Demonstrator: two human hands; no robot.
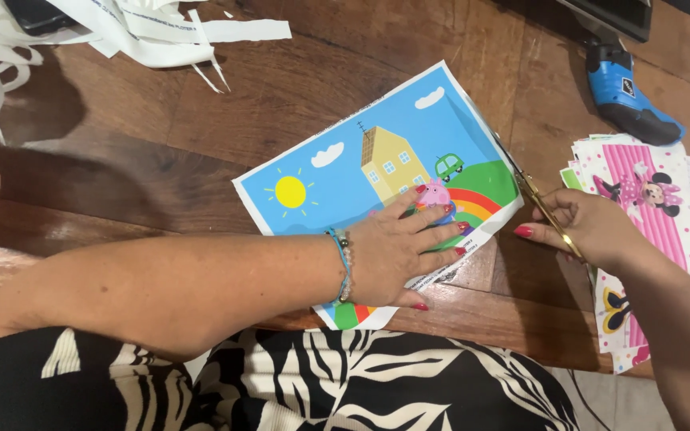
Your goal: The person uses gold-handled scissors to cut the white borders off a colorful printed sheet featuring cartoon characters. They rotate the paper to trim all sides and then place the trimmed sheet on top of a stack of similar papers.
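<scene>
Broadly, a dark brown wooden table (225, 112) carries everything, and at its middle lies the printed sheet (377, 172), the landmark for the rest. That sheet is a glossy rectangle set at a slant, its long edges rising toward the upper right, with a thin white margin around a bright cartoon scene: blue sky, two white clouds, a yellow sun at its lower left, a tan house with a brown roof on a green hill, a small green car, a rainbow band and a pink cartoon pig partly hidden under fingers. Its lower corner hangs just past the table's near edge. The left hand (397, 251) lies flat on the sheet's lower right part, fingers spread wide and pressing down, nails painted red, a blue and beaded bracelet at the wrist. Just right of the sheet, the right hand (592, 227) is closed around the handles of gold scissors (533, 195), whose blades run along the sheet's right edge. Further right of the sheet sits a stack of pink printed cards (652, 199) with a cartoon mouse. Above that stack, to the sheet's upper right, rests a blue and black tool (624, 92). Well to the sheet's upper left lie white paper strips (177, 36).
</scene>
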